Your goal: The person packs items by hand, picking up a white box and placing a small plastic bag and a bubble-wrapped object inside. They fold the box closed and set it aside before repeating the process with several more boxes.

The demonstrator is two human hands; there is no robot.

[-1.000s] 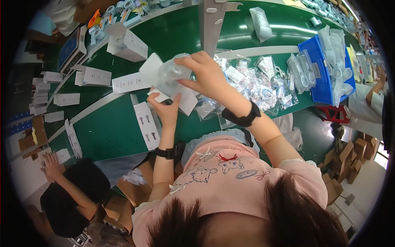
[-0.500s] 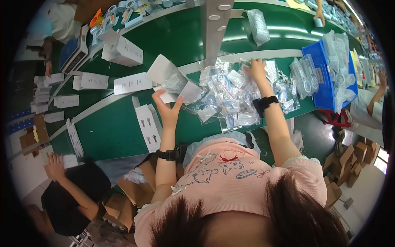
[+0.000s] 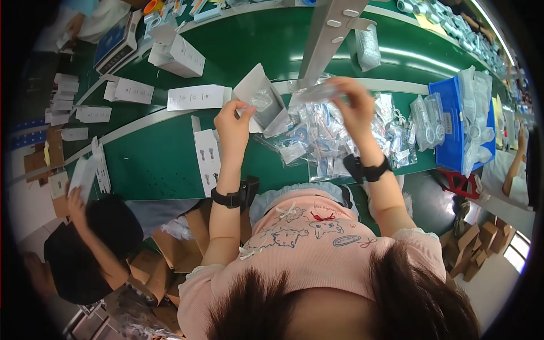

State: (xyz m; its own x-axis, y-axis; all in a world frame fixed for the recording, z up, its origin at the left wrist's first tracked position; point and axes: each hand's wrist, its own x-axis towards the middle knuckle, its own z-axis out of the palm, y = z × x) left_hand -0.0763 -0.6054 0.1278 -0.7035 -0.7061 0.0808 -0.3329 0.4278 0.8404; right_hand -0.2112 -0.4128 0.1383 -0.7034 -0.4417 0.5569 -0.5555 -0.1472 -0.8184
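My left hand (image 3: 233,126) pinches the near edge of an open white box (image 3: 249,83), thumb and finger together. The box lies tilted with its lid flap raised, and something wrapped in clear plastic (image 3: 262,102) shows inside. Over the pile, my right hand (image 3: 357,110) is lifted and holds a clear plastic packet (image 3: 315,93), smeared by motion. The packet is just right of the box's opening; its contents are too blurred to make out. Beneath my right hand spreads a heap of clear bags (image 3: 326,133) with blue and white parts and cables.
White boxes (image 3: 195,98) line the bench on the left, beside a flat printed carton (image 3: 208,156). A blue bin (image 3: 447,124) with bubble-wrapped items stands right. A metal post (image 3: 327,42) rises behind the heap. At far left a co-worker's hand (image 3: 76,204) holds a white box.
My right hand has risen from the heap and moved toward the box, now with a plastic packet in it. My left hand's fingers have closed on the box edge. The view has shifted slightly.
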